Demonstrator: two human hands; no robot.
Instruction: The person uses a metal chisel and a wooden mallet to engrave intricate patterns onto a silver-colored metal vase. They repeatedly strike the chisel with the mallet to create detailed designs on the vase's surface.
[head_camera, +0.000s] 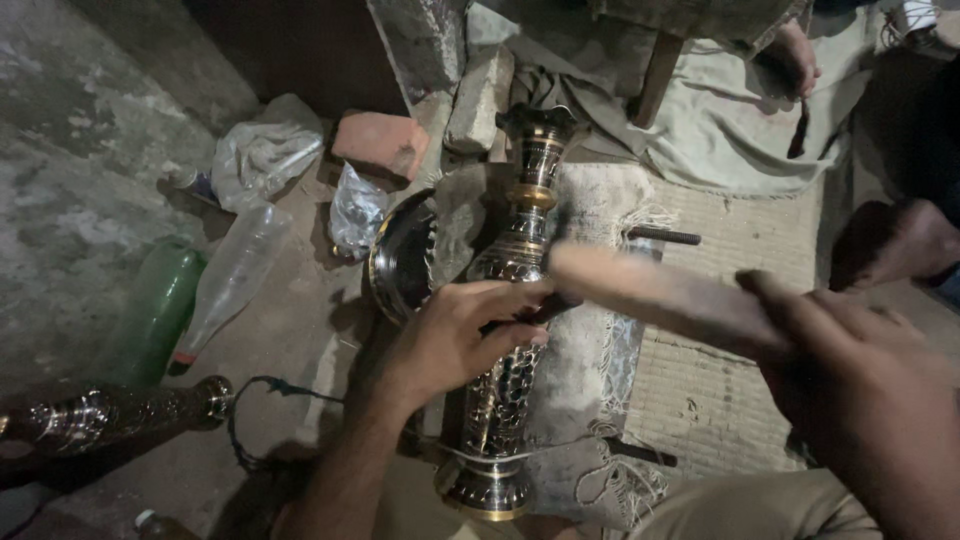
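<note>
**Engraved brass vase steadied under a wooden mallet**

Closest to the lens, at four o'clock, the right hand (860, 390) is seen wrapped shut around the thick end of a wooden mallet (650, 292), which is blurred and slants up toward ten o'clock. Its far end hangs just above the neck of an ornate brass vase (515, 300) — a tall, engraved piece laid lengthwise on a frayed cloth (590, 360), base at six o'clock, flared mouth at twelve.

The left hand (455, 335) is laid over the vase's belly, fingers pinched around a thin dark tool (545, 312) whose tip is set against the metal; judged from this hold, the vase is kept from rolling while the tool is lined up beneath the mallet. The vase thus lies directly under the left grip and just at nine o'clock of the right one.

A round brass dish (400, 260) leans beside the vase at ten o'clock. Bricks (380, 142), plastic bottles (230, 280) and a second brass piece (110, 415) are scattered on the floor further at nine o'clock.
</note>
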